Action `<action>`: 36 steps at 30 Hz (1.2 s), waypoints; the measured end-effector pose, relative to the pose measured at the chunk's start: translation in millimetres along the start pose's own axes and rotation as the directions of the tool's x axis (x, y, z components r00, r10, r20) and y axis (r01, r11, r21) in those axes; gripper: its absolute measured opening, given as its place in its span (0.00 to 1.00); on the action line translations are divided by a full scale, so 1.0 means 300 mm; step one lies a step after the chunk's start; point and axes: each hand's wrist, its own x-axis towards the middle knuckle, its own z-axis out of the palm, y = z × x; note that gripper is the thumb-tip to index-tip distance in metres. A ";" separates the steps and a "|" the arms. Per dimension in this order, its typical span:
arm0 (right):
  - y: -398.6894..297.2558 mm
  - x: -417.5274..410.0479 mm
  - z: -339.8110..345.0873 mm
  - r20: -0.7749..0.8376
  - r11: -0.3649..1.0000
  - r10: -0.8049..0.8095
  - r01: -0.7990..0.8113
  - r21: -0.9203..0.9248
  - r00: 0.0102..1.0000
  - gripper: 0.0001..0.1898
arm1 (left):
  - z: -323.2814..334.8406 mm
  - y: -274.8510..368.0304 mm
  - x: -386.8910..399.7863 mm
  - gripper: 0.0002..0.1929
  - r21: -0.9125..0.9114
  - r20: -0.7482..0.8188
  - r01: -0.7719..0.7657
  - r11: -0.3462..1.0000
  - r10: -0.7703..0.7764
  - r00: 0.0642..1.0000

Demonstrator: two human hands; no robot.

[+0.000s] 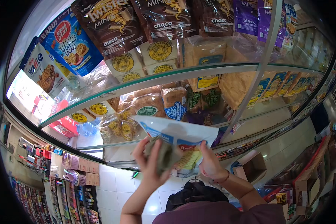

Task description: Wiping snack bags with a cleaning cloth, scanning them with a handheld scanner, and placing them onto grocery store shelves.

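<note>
My left hand (152, 159) is closed on a bunched greenish-grey cloth (163, 154), which lies against the front of a plastic snack pouch (196, 135). The pouch is white and blue with a yellow lower part, and its far edge points toward the display case. My right hand (211, 162), with a thin band at the wrist, grips the pouch by its right side. Just beyond both hands are the packaged breads (148, 105) on the lower glass shelf. The cloth and fingers cover part of the pouch.
A glass display case with a green-edged shelf (156, 81) spans the view; brown wafer pouches (109, 30) and a blue biscuit pouch (72, 44) stand on top. An open cardboard box (250, 168) is on the tiled floor at right. Purple baskets (74, 177) and stocked shelves are at lower left.
</note>
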 end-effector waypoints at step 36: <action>-0.220 -0.103 0.039 0.132 0.968 0.164 -0.134 -0.210 0.978 0.33 | 0.047 -0.082 0.060 0.26 -0.315 -0.386 -0.183 0.931 0.051 0.921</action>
